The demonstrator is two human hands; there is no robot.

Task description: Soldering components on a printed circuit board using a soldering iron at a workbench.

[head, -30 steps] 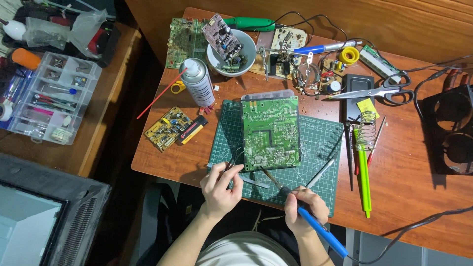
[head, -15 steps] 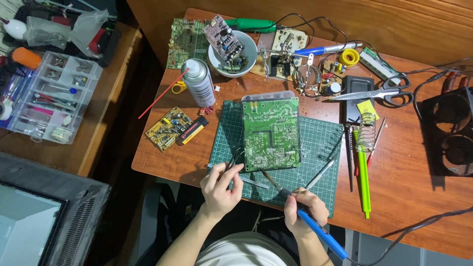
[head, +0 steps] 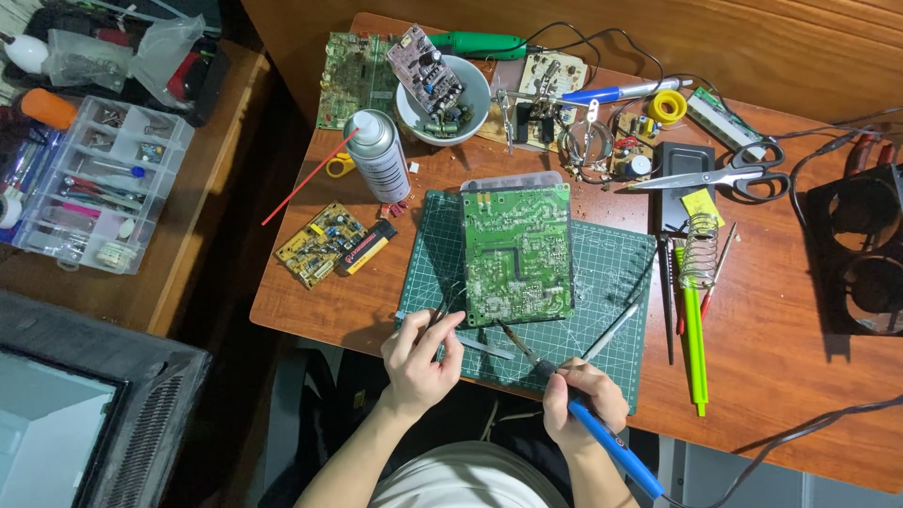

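Note:
A green circuit board (head: 517,252) lies solder side up on a green cutting mat (head: 602,282) at the table's near edge. My right hand (head: 583,404) grips a blue-handled soldering iron (head: 602,437), its tip touching the board's near edge. My left hand (head: 420,362) pinches thin dark tweezers (head: 450,306) that point at the board's near left corner.
A spray can (head: 378,155), a small yellow board (head: 315,245), a bowl of parts (head: 442,89), scissors (head: 724,177), a coiled iron stand (head: 698,249) and green tools lie around the mat. A clear parts organiser (head: 94,183) sits on the left bench. Cables trail at right.
Both hands stay at the board's near edge; the soldering iron tip and tweezers shift only slightly.

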